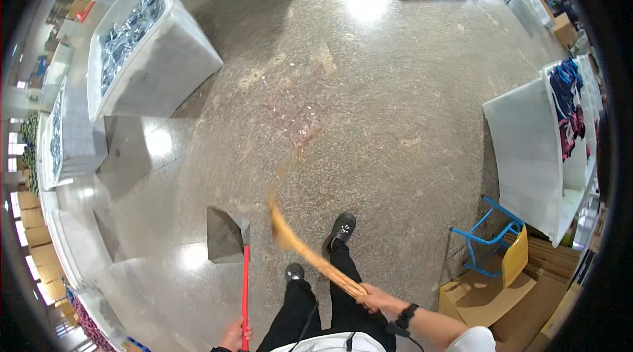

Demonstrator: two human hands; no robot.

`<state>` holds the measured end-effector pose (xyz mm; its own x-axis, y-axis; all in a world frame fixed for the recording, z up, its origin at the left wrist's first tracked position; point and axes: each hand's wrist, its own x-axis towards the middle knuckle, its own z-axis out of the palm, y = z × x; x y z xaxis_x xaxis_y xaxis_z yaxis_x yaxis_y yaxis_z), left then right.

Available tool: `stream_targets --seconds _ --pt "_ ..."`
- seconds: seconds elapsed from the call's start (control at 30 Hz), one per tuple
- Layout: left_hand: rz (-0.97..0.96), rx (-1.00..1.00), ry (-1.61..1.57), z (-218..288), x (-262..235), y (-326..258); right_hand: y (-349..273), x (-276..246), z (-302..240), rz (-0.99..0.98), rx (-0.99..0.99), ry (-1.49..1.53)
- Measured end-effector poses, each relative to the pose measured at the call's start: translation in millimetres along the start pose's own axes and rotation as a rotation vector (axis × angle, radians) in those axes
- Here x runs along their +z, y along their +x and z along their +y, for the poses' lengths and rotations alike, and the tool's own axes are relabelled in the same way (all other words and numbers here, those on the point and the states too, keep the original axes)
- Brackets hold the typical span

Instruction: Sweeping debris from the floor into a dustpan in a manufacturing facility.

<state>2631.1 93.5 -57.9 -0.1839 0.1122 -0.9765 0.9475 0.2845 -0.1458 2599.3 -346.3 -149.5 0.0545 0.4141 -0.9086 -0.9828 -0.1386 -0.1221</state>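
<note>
My left hand (233,336) is wrapped round the red handle of a long-handled dustpan (223,238). Its grey pan rests on the floor, left of my feet. In my right hand (378,299) is the end of a tan broom (310,258), slanting forward and left across my legs. The broom's far end is blurred and sits near the dustpan's right side. Ahead of it, small pale scraps and a reddish-brown patch of litter (300,120) lie on the speckled floor.
A big white bin (188,55) of plastic-wrapped items stands at the far left, with more bins (82,144) beside it. To the right are a white bin (524,144) of dark and pink items, a blue-framed chair (514,256) and flattened cardboard (484,299).
</note>
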Motion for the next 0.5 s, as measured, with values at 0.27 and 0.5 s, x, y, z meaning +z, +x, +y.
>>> stream_targets --seconds 0.27,0.5 --pt "-0.100 -0.069 -0.261 -36 -35 34 105 -59 -160 0.274 -0.347 -1.301" --pt "-0.010 0.038 -0.307 -67 -21 33 -3 -216 -341 0.556 -0.302 -1.312"
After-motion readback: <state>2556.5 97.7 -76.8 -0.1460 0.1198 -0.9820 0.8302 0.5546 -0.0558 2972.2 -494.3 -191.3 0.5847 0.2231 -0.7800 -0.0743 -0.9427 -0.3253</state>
